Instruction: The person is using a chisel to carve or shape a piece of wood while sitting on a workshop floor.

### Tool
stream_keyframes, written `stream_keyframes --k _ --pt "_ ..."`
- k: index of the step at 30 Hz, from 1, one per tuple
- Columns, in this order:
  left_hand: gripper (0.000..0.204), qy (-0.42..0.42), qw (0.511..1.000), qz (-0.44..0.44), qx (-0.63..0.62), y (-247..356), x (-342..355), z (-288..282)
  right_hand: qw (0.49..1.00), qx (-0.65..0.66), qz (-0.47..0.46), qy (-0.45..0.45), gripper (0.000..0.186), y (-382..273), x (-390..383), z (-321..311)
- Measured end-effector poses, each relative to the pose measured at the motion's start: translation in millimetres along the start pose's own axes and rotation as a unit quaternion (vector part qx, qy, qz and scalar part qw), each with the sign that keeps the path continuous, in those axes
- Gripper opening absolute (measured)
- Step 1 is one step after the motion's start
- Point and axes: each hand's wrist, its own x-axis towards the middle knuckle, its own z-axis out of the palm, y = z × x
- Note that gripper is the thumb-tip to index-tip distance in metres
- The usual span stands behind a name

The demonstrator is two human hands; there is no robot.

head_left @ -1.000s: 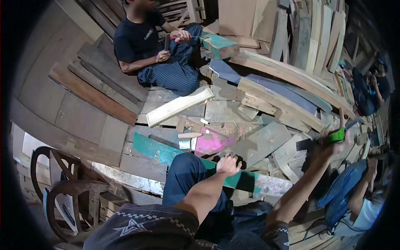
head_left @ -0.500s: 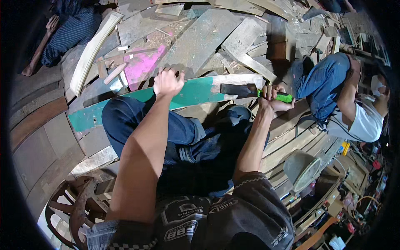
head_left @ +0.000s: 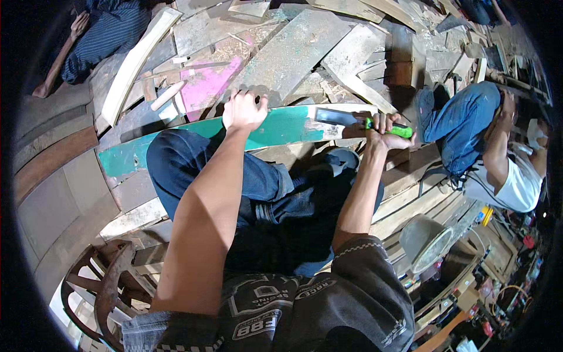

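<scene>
A long plank lies across in front of my knees. Flaking green paint covers most of it, and the right end is bare, pale wood. My left hand is closed over the plank's far edge near its middle, fingers curled down behind it, their tips hidden. In my right hand is a scraper with a bright green handle and a flat dark blade. The blade points left over the bare end, beside the paint's edge. Whether it touches the wood I cannot tell.
Boards and scraps lie beyond the plank, among them a pink-painted piece and a wooden-handled tool. A person in jeans sits close on my right; another in dark clothing is at upper left. A bucket stands at lower right.
The scraper's blade has shifted toward the plank's far edge and tilted, now catching the light. My left hand keeps its hold. The whole view has shifted slightly.
</scene>
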Motion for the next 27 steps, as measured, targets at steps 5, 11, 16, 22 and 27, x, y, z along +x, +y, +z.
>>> stream_keyframes --k 5,11,16,22,27 --pt "0.042 0.012 1.000 0.006 -0.003 -3 0 -4 0.999 -0.029 0.013 0.005 0.073 10 -16 22" --pt "0.043 -0.003 1.000 0.008 0.009 6 -3 -8 0.997 -0.028 0.017 -0.073 0.077 5 -11 15" --pt "0.044 -0.003 1.000 0.006 0.026 1 0 0 0.997 -0.004 -0.011 -0.073 0.077 -2 -5 17" --pt "0.049 -0.019 0.999 0.006 0.031 -1 -3 -5 1.000 -0.005 -0.006 -0.024 0.075 -7 -3 12" --pt "0.050 -0.036 0.999 0.006 0.040 -1 -1 -4 1.000 0.004 -0.017 -0.022 0.069 -5 -8 9"
